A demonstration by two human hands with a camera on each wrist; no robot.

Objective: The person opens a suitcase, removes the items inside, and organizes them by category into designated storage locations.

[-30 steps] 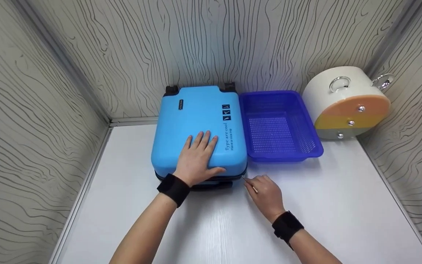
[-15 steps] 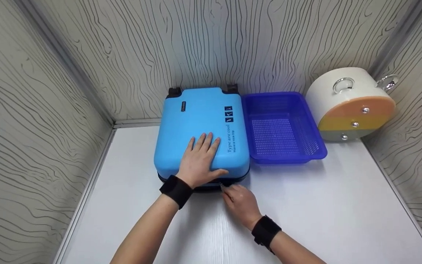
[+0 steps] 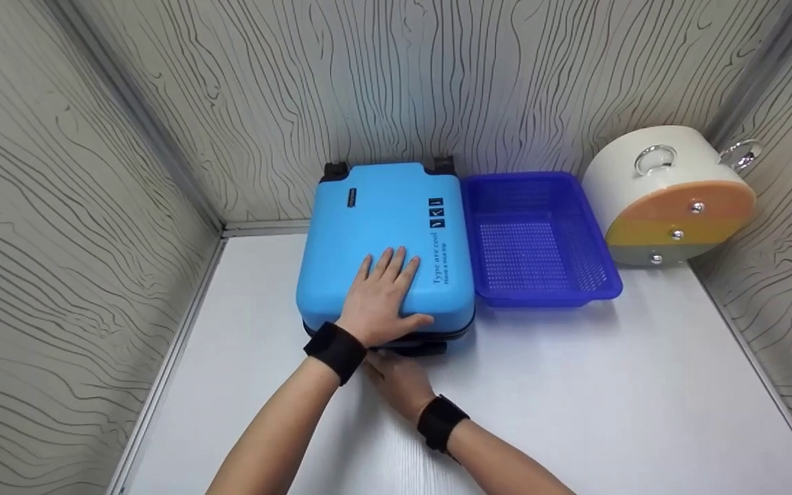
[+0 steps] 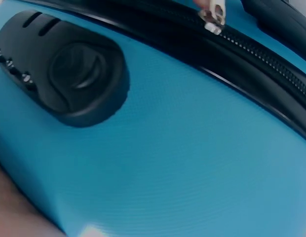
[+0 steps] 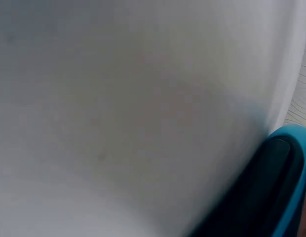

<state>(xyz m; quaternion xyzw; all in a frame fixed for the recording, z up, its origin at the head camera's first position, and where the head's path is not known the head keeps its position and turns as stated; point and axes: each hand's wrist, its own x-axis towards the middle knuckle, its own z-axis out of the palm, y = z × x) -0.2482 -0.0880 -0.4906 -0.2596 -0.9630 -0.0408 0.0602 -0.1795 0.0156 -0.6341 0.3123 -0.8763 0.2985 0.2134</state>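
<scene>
A light blue hard-shell suitcase [image 3: 382, 213] lies flat on the white table in the head view. My left hand [image 3: 379, 306] rests on its lid near the front edge, fingers spread and straight. Below it, my right hand [image 3: 401, 386] is at the suitcase's front side, its fingertips partly hidden behind the left wrist. The left wrist view shows a metal zipper pull [image 4: 213, 19] on the black zipper [image 4: 271, 61], with a fingertip of the right hand pinching it. A black combination lock [image 4: 76, 69] sits on the blue shell there.
Against the suitcase's right side stands a blue-purple plastic basket [image 3: 602, 292] with a perforated bottom. Farther right is a white round box [image 3: 636, 155] with a striped orange, yellow and green front. A black carry handle [image 5: 256, 192] juts from the suitcase front. Patterned walls enclose the table [image 3: 575, 392].
My right hand has moved left along the suitcase's front edge with the zipper pull, from the right front corner to beneath the left wrist. The left hand stays on the lid.
</scene>
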